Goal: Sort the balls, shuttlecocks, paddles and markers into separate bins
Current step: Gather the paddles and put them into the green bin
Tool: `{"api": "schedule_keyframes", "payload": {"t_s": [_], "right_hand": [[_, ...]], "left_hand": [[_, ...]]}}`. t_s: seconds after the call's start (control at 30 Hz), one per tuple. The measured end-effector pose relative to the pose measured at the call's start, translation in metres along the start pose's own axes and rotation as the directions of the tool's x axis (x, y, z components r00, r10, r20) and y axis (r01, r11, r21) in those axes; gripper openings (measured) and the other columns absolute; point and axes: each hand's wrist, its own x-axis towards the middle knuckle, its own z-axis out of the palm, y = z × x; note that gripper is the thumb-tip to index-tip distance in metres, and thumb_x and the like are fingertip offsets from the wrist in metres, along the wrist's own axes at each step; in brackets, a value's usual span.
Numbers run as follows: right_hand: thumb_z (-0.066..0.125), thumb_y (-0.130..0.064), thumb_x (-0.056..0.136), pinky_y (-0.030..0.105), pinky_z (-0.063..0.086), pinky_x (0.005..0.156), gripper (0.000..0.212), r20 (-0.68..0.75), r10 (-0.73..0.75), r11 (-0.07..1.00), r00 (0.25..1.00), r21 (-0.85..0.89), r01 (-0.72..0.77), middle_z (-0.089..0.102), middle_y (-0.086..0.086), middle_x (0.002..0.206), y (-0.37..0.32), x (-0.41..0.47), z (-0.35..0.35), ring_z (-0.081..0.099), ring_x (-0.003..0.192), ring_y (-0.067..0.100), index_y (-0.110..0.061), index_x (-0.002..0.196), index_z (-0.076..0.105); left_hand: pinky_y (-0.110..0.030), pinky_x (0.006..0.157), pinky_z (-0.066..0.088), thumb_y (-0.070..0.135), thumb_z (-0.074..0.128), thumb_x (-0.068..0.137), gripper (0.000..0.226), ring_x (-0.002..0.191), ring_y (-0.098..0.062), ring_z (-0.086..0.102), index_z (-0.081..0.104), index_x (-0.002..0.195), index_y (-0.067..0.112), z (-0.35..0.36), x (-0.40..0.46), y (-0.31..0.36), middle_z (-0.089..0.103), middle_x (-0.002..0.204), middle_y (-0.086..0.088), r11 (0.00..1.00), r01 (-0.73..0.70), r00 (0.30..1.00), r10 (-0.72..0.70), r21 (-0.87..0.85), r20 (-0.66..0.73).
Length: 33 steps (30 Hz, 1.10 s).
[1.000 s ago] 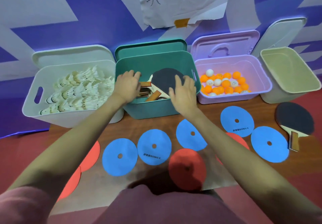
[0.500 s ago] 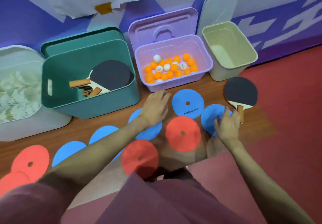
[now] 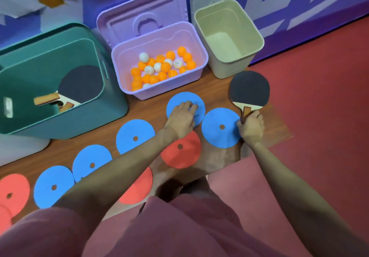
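Observation:
A black-faced paddle [image 3: 249,89] lies on the wooden board in front of the beige bin [image 3: 257,36], which holds nothing. My right hand [image 3: 250,125] grips the paddle's wooden handle. My left hand [image 3: 182,116] rests with fingers spread on a blue disc marker [image 3: 176,100]. More paddles [image 3: 79,84] lie in the green bin [image 3: 111,114]. Orange and white balls [image 3: 159,68] fill the purple bin [image 3: 123,56]. Several blue and red disc markers [image 3: 135,132] lie in a row on the board.
Red floor [image 3: 319,116] lies to the right of the board. A white bin's corner [image 3: 24,148] shows at the left edge below the green bin. Lids lean on the blue-and-white wall behind the bins. My maroon-clad knees fill the bottom of the view.
Both hands left the green bin and moved right. My right hand reached the lone paddle and closed on its handle; my left hand came down on a blue disc. The view swung right.

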Motion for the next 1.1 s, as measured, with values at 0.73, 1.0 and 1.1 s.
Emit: {"api": "schedule_keyframes", "payload": {"t_s": [0.73, 1.0, 1.1], "right_hand": [[0.041, -0.041, 0.079, 0.037, 0.037, 0.064, 0.044, 0.097, -0.535, 0.842, 0.839, 0.142, 0.52, 0.057, 0.006, 0.076, -0.094, -0.156, -0.048, 0.058, 0.075, 0.034, -0.01, 0.11, 0.04], [0.054, -0.021, 0.091, 0.044, 0.045, 0.062, 0.037, -0.036, -0.752, 0.647, 0.658, 0.152, 0.747, 0.059, 0.019, 0.097, -0.193, -0.202, -0.032, 0.06, 0.08, 0.044, -0.017, 0.119, 0.029], [0.057, -0.031, 0.088, 0.039, 0.041, 0.062, 0.044, -0.002, -0.763, 0.637, 0.646, 0.168, 0.753, 0.064, 0.014, 0.091, -0.225, -0.211, -0.016, 0.061, 0.085, 0.038, -0.006, 0.119, 0.036]], "left_hand": [[-0.027, 0.077, 0.05, 0.037, 0.038, 0.101, 0.038, 0.077, -0.008, 0.064, 0.062, 0.087, 0.011, -0.04, -0.078, -0.026, 0.067, 0.081, 0.001, 0.477, 0.201, 0.889, -0.455, -0.856, -0.045], [-0.034, 0.074, 0.056, 0.008, 0.048, 0.097, 0.01, 0.069, -0.017, 0.064, 0.053, 0.088, 0.007, -0.106, -0.114, -0.073, 0.065, 0.078, -0.005, -0.119, -0.176, 0.741, -0.67, -0.977, -0.052], [-0.023, 0.059, 0.054, 0.005, 0.043, 0.098, 0.012, 0.07, -0.012, 0.065, 0.055, 0.096, 0.006, -0.13, -0.127, -0.101, 0.064, 0.087, -0.007, -0.053, -0.23, 0.661, -0.742, -0.972, -0.116]]}}
